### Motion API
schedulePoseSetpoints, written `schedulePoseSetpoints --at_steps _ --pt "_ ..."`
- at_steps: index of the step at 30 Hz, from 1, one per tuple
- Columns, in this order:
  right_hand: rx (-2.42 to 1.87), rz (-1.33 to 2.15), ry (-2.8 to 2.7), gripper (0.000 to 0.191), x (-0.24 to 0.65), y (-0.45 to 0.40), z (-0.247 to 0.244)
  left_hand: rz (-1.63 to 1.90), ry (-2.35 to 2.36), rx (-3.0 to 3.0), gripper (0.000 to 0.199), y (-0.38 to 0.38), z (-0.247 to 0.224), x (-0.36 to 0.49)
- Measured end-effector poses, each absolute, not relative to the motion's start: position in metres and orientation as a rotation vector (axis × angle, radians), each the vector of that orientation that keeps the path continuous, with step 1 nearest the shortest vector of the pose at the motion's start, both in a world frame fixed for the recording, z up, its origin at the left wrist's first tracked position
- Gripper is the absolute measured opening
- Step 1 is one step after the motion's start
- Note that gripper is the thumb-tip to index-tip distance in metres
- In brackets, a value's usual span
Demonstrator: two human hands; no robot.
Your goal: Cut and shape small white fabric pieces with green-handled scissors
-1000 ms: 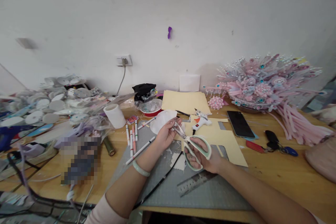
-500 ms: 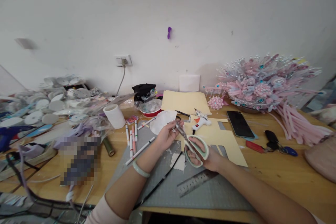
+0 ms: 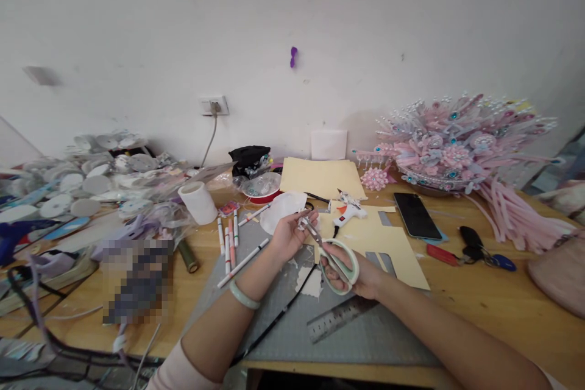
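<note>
My right hand (image 3: 350, 268) grips the pale green handles of the scissors (image 3: 340, 265), whose blades point up and left. The blade tips reach the fingers of my left hand (image 3: 292, 234), which is closed around a small whitish piece (image 3: 303, 222), too small to make out well. A light bangle (image 3: 244, 296) circles my left wrist. Both hands are above the grey cutting mat (image 3: 379, 338). Below them lie a steel ruler (image 3: 333, 320) and a jagged cream paper scrap (image 3: 311, 281).
Cream card sheets (image 3: 320, 178), a white glue gun (image 3: 350, 213) and several markers (image 3: 243, 263) lie around the hands. A black phone (image 3: 417, 215), keys and pink beaded flowers (image 3: 452, 152) are right; white discs and plastic clutter are left.
The scissors' handles have come closer together in my right hand, and the blades have closed. My left hand has shifted slightly, with its fingers spread a little more around the small piece.
</note>
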State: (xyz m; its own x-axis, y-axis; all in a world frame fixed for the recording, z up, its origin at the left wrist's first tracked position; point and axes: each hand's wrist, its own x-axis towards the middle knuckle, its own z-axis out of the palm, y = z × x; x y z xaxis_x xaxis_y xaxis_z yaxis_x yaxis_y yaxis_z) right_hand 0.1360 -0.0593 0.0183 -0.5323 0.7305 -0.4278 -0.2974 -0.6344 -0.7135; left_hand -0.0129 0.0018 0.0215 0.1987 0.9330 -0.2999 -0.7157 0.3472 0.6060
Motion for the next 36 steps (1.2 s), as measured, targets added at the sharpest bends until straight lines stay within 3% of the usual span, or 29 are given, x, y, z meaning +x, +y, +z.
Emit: schedulePoseSetpoints --at_steps 14,23,36 --pt "-0.877 2.377 -0.680 0.038 0.144 -0.057 0.021 1.231 0.718 0.295 0.022 0.005 0.021 -0.014" --pt "-0.907 2.330 -0.666 0.032 0.146 -0.054 0.014 1.357 0.724 0.291 0.020 0.009 0.017 -0.016" --pt "-0.979 2.283 -0.679 0.032 0.144 -0.052 0.016 1.253 0.692 0.360 0.019 0.005 0.018 -0.014"
